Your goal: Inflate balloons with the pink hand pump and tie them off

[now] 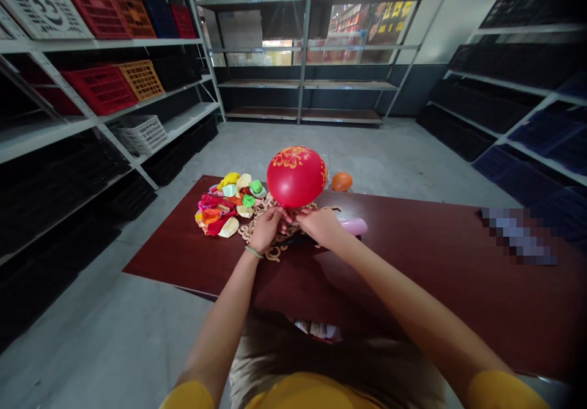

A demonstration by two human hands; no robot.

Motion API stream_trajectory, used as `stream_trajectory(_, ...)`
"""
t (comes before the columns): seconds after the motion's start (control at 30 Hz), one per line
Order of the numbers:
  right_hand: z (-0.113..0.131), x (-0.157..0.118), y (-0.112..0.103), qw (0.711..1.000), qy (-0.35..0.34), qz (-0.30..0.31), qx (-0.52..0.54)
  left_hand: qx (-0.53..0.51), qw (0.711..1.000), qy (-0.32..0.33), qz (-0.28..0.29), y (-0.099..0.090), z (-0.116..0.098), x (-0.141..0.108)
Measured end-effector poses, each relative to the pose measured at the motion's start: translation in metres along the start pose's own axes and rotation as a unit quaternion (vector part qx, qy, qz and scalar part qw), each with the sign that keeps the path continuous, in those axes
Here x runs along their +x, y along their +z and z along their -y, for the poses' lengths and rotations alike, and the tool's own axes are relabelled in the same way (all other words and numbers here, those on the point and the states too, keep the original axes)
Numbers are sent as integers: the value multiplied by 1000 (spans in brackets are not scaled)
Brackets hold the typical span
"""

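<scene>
A blown-up red balloon (296, 176) with a gold pattern stands above the table, its neck pointing down toward me. My left hand (268, 228) is closed, with thumb and fingers pinched at the balloon's neck. From the other side my right hand (321, 225) is closed at the same neck; its fingertips are partly hidden. Beneath both hands lies a heap of tan curly strands (274, 253). Left of them is a pile of limp, colourful balloons (217, 207). A pink rounded object (354, 226) shows behind my right wrist.
The dark red-brown table (413, 262) spans the front. A small orange balloon (342, 181) shows beyond its far edge. A blurred flat item (518, 236) lies at the right. Shelves with plastic crates (98, 88) line the left, more racks (300, 85) the back and right.
</scene>
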State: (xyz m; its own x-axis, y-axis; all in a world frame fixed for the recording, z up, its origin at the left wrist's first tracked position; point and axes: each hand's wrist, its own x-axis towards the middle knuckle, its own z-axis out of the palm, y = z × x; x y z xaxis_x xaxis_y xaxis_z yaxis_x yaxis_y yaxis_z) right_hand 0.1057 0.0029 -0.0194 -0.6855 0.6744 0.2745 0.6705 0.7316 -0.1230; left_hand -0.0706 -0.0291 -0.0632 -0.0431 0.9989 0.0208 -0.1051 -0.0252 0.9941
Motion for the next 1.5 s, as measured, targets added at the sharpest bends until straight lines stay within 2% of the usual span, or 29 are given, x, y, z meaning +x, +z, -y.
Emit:
stream_trajectory(0.13, -12, -9, -27, 995, 57, -25, 77, 5, 1000, 3, -24, 0, 1, 1)
stream_trajectory(0.27, -26, -13, -51, 963, 85, -71, 247, 23, 1000, 10, -17, 1, 3, 2)
stream_trajectory(0.33, -31, -13, -60, 953, 82, -75, 283, 12, 1000, 16, -10, 2, 5, 2)
stream_trajectory(0.47, -37, -14, -75, 958, 63, -53, 275, -7, 1000, 22, -16, 3, 5, 2)
stream_trajectory(0.57, -39, -17, -94, 942, 70, -44, 324, 28, 999, 30, -25, 4, -2, 2)
stream_trajectory(0.7, -42, -21, -131, 923, 68, -47, 376, 92, 995, 46, -15, 9, -19, 4)
stream_trajectory(0.83, -46, -21, -168, 940, 30, -76, 332, 152, 986, 65, 12, 18, -35, 5)
stream_trajectory(1.0, -41, -2, -197, 946, -2, -168, 278, 249, 962, 98, 50, 44, -41, 3)
stream_trajectory(1.1, -32, 19, -197, 949, -4, -220, 224, 281, 951, 113, 68, 64, -40, 2)
stream_trajectory(1.2, -23, 37, -181, 964, 10, -225, 144, 311, 938, 132, 75, 81, -38, 0)
stream_trajectory(1.23, -21, 40, -173, 970, 17, -213, 113, 325, 932, 140, 73, 85, -38, -1)
stream_trajectory(1.3, -19, 40, -154, 987, 14, -150, 52, 356, 921, 149, 58, 90, -36, -3)
stream_trajectory(1.4, -20, 26, -128, 998, 15, -66, 0, 403, 899, 171, 20, 90, -36, -5)
stream_trajectory(1.5, -22, 6, -111, 998, 43, -44, -17, 457, 863, 214, -27, 88, -39, -7)
